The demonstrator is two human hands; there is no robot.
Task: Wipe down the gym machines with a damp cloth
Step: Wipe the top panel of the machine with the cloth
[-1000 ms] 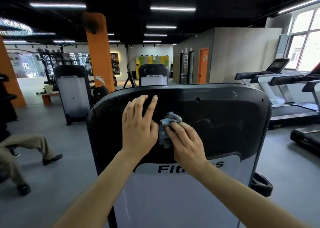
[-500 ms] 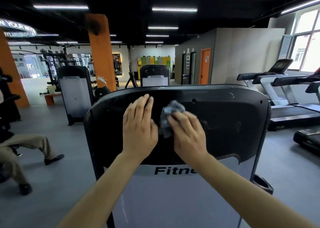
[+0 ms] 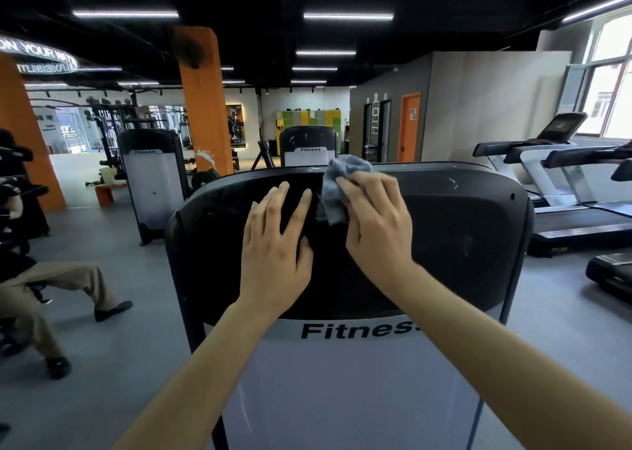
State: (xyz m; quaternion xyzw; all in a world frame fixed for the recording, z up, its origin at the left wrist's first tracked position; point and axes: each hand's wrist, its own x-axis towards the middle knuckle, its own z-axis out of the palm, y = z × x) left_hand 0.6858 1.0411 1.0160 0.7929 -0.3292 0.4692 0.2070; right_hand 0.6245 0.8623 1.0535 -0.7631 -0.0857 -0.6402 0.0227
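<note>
While the seated person (image 3: 51, 295) at far left sits well apart from the work, floor on that side is open and gives room to step round. 2 further Fitness-marked machines (image 3: 154, 183) stand behind, past the orange pillar (image 3: 203, 101); nothing shows whether they have been wiped. Left hand (image 3: 277, 248): flat on the machine's black upper panel (image 3: 461, 244), fingers spread and straight, holding nothing (likely bracing). Cloth (image 3: 337, 190): blue-grey, bunched, at the panel's top edge near centre, part of it poking above the rim. Right hand (image 3: 376, 224): fingers laid nearly straight over the cloth, pressing it to the panel; thumb hidden, so any pinch cannot be told. Progress, judged: early on this machine. No wet streaks can be read on the glossy black, so the wiped area is uncertain; the panel's right half, its rounded corners and the white lower panel (image 3: 342, 381) look still to do. Edges: the top rim lies just under the cloth, so a stroke upward would run off it. Right side: treadmills (image 3: 564, 183) stand near, with a strip of open floor between.
</note>
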